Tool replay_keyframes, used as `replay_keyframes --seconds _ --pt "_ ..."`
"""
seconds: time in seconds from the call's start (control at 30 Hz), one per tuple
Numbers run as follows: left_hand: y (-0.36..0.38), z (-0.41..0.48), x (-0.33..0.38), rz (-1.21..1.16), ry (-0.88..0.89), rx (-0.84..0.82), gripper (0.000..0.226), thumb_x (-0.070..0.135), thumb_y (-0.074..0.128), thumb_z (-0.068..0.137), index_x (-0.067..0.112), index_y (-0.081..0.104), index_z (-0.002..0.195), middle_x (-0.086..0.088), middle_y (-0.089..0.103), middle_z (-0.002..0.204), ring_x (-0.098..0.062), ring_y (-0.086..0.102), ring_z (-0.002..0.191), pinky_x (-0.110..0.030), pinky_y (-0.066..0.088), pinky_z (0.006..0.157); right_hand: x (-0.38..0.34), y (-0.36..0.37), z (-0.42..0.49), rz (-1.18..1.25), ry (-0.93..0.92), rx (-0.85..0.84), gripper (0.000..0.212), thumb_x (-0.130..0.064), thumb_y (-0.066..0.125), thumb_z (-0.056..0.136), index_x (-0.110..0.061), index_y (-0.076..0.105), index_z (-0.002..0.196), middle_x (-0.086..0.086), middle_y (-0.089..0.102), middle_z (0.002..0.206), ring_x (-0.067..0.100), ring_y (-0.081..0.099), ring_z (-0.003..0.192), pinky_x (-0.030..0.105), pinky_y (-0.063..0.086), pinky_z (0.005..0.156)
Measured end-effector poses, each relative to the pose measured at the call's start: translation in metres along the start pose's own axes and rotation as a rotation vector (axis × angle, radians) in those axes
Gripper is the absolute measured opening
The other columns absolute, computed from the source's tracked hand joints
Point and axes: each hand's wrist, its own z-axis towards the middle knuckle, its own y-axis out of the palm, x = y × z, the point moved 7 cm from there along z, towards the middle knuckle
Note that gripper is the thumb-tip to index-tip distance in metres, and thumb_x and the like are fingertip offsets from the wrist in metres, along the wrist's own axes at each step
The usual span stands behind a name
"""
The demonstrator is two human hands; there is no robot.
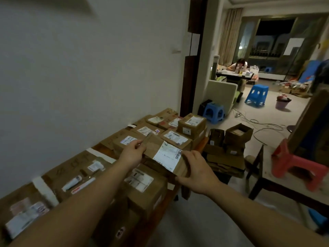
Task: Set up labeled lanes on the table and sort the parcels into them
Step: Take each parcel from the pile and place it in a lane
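**Two hands on one parcel, lane choice pending**

Many brown parcels already cover the counter [202,147], which runs along the white wall [89,68]; its bare wood shows only at the far right edge and in small gaps. White strips [45,190] lie across the surface between groups of boxes. These are probably the lane dividers; any writing on them is too blurred to read.

Held parcel [158,148]: flat cardboard, raised above the middle of the row, tilted, its white shipping label [167,155] facing up. Not resting on anything that I can see.

Left hand [132,154]: grip closed on the parcel's far-left edge, fingers pinching the top corner. Right hand [197,172]: grip closed around the near-right end, thumb on top beside the label.

Judgement: step in hand is reading the label and picking a lane. To do it well:
- keep the label level and clear of the thumb until it is read;
- lower the parcel flat onto its group, label up;
- keep it clear of the counter edge, since the stacks near the right side look crowded and could slide off toward the boxes on the floor [229,139].
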Motion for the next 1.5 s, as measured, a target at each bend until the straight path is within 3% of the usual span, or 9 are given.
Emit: replay_keyframes --seconds 0.13,0.3,0.43,0.57,0.8,0.97,1.1,1.37,1.5 --pt "0.017 0.040 -0.008 -0.126 -0.146 0.082 0.067 0.019 0.070 0.083 0.026 0.031 0.138 -0.010 0.045 0.136 -0.012 0.056 0.076 -0.027 0.048 0.056 0.023 0.006 0.046 0.051 0.076 -0.073 0.092 -0.060 0.066 0.072 -0.036 0.018 0.147 -0.004 0.027 0.137 0.016 0.036 0.125 0.030 0.042 0.101" --pt "0.046 0.066 -0.031 -0.164 -0.293 0.072 0.090 0.011 0.073 0.079 0.033 0.016 0.145 -0.015 0.046 0.137 -0.027 0.061 0.098 -0.041 0.056 0.080 0.049 0.029 0.090 0.021 0.106 -0.150 0.084 -0.064 0.063 0.073 -0.042 0.023 0.144 -0.004 0.023 0.141 0.017 0.034 0.127 0.033 0.044 0.101" --pt "0.072 0.081 -0.044 -0.247 -0.297 0.053 0.102 0.003 0.070 0.079 0.032 0.002 0.148 -0.013 0.046 0.138 -0.027 0.060 0.104 -0.035 0.058 0.070 0.072 0.051 0.124 -0.007 0.044 -0.218 0.082 -0.069 0.058 0.072 -0.041 0.027 0.143 -0.001 0.025 0.142 0.018 0.036 0.127 0.033 0.041 0.099" --pt "0.092 0.088 -0.055 -0.216 -0.275 0.226 0.092 0.004 0.068 0.081 0.027 0.009 0.148 -0.008 0.043 0.142 -0.030 0.045 0.127 -0.048 0.046 0.098 0.101 0.071 0.156 -0.020 -0.065 -0.302 0.086 -0.073 0.056 0.069 -0.042 0.026 0.143 0.000 0.020 0.147 0.022 0.031 0.133 0.036 0.036 0.103" --pt "0.144 0.093 -0.076 -0.152 -0.399 0.196 0.062 0.007 0.062 0.086 0.026 0.036 0.138 0.001 0.050 0.137 -0.021 0.046 0.126 -0.043 0.042 0.104 0.131 0.104 0.181 0.023 -0.255 -0.479 0.070 -0.040 0.054 0.092 -0.024 0.020 0.150 0.007 0.019 0.147 0.017 0.036 0.129 0.025 0.031 0.105" --pt "0.164 0.095 -0.083 0.293 -0.313 0.087 0.039 0.018 0.056 0.091 0.028 0.048 0.127 0.004 0.047 0.139 -0.014 0.046 0.125 -0.033 0.037 0.107 0.142 0.119 0.189 -0.004 -0.267 -0.538 0.061 -0.027 0.049 0.097 -0.025 0.019 0.151 0.005 0.023 0.146 0.013 0.042 0.122 0.030 0.037 0.107" --pt "0.161 0.104 -0.083 0.518 -0.273 0.069 0.055 0.023 0.052 0.093 0.026 0.031 0.144 0.006 0.025 0.153 -0.015 0.032 0.137 -0.030 0.029 0.111 0.138 0.129 0.199 -0.029 -0.322 -0.583 0.066 -0.028 0.048 0.097 -0.023 0.013 0.152 0.006 0.017 0.151 0.019 0.032 0.133 0.033 0.033 0.111" --pt "0.105 0.089 -0.066 0.747 -0.296 0.093 0.067 0.037 0.055 0.090 0.027 0.023 0.148 0.000 0.012 0.158 -0.023 0.017 0.142 -0.039 0.020 0.115 0.089 0.102 0.212 -0.129 -0.423 -0.540 0.077 -0.037 0.060 0.085 -0.025 0.019 0.149 0.006 0.015 0.156 0.027 0.012 0.143 0.044 0.015 0.117" --pt "0.036 0.050 -0.039 0.840 -0.238 0.255 0.066 0.043 0.054 0.090 0.029 0.024 0.147 0.001 0.016 0.157 -0.021 0.015 0.143 -0.039 0.017 0.114 0.015 0.085 0.203 -0.062 -0.513 -0.495 0.058 -0.039 0.057 0.083 -0.026 0.039 0.137 0.004 0.033 0.145 0.026 0.029 0.134 0.045 0.031 0.110"
